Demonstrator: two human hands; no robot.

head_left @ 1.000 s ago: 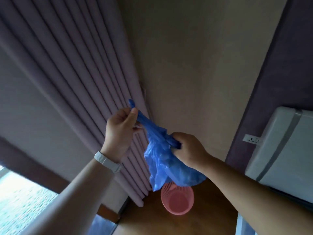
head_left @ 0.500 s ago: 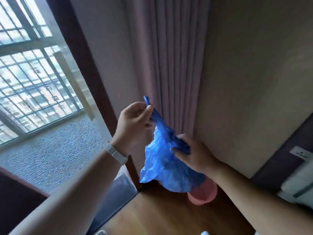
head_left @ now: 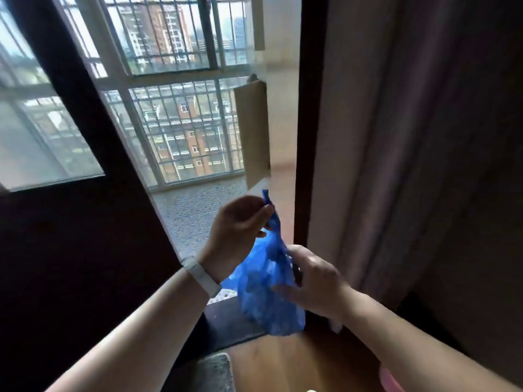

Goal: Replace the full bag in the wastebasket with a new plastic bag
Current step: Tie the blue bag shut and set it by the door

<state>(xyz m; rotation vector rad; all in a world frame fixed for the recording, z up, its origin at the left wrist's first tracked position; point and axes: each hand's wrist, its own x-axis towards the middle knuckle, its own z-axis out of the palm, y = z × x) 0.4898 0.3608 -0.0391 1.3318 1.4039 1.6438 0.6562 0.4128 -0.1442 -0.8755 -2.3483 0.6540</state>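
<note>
Swung left toward window (head_left: 181, 89); left hand (head_left: 236, 233) still pinching blue bag (head_left: 266, 295) top, right hand (head_left: 314, 281) gripping its middle.

Counted: 1 crumpled blue plastic bag (head_left: 266, 292). 2 bare hands on it, the left hand (head_left: 236, 230) pinched on its twisted top end, the right hand (head_left: 311, 281) closed on its side. 1 white band-shaped wristband (head_left: 201, 274), on the left wrist. 1 dark brown door frame (head_left: 307, 117). 1 barred balcony window with pale metal grilles (head_left: 181, 108). 1 mauve pleated curtain (head_left: 396, 137). 1 brown wooden floor (head_left: 297, 360). 1 sliver of a pink round wastebasket (head_left: 392, 381) at the bottom edge, mostly cut off. 1 grey speckled mat corner (head_left: 215, 372) low in the middle.
</note>
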